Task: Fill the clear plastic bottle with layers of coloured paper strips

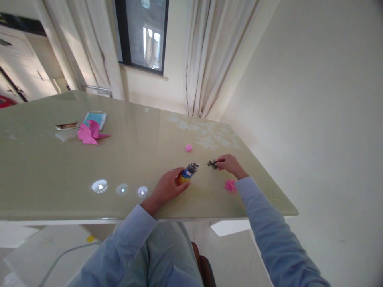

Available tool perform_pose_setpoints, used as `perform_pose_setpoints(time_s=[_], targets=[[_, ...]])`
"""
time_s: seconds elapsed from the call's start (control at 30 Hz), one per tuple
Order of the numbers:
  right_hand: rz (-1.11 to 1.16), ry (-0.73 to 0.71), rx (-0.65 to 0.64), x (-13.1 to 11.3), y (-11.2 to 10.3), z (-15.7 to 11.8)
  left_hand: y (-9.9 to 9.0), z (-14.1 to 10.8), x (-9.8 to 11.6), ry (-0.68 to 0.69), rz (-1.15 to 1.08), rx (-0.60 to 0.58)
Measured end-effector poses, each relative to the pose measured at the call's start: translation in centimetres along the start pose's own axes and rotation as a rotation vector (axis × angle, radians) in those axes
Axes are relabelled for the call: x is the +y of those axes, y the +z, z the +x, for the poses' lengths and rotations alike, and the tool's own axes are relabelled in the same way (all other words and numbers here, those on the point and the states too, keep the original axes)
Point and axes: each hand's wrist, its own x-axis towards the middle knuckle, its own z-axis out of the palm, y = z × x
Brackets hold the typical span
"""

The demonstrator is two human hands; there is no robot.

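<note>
My left hand (169,185) is wrapped round a small clear bottle (188,173) with bands of red, yellow, blue and black inside. The bottle tilts to the right, its open mouth toward my right hand. Between the fingertips of my right hand (229,164) is a small bunch of thin black bands (212,164), just right of the bottle's mouth. A pile of pink bands (230,186) lies on the table below my right hand, beside the sleeve. Behind the bottle sits a round pink cap (188,148).
On the glossy table (143,135), at the far left, lie a pink folded piece (90,132), a blue face mask (96,118) and a small narrow packet (66,126). The table's right edge runs close beside my right forearm. Curtains and a wall stand beyond.
</note>
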Motion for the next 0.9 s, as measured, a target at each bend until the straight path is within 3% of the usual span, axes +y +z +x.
perform_pose_setpoints(time_s=[0.2,0.37,0.5,0.63,0.77,0.9], targets=[[0.224,-0.027,-0.049,-1.0,0.1,-0.8,0.0,0.1,0.1,-0.003,0.008,0.002],[0.492,-0.189,-0.082,-5.1,0.0,-4.2,0.0,0.1,0.1,0.016,0.020,0.010],[0.193,-0.483,0.024,-8.9,0.1,-6.7,0.1,0.0,-0.1,0.032,0.022,0.024],[-0.060,-0.686,0.099,-10.7,0.1,-7.0,0.0,0.1,0.0,0.024,0.026,0.012],[-0.218,-0.737,0.045,-11.3,-0.5,-6.6,-0.1,0.1,0.3,0.023,0.057,0.002],[-0.430,-0.776,-0.097,-12.5,-1.5,-6.3,-0.1,0.0,0.7,0.029,0.114,0.000]])
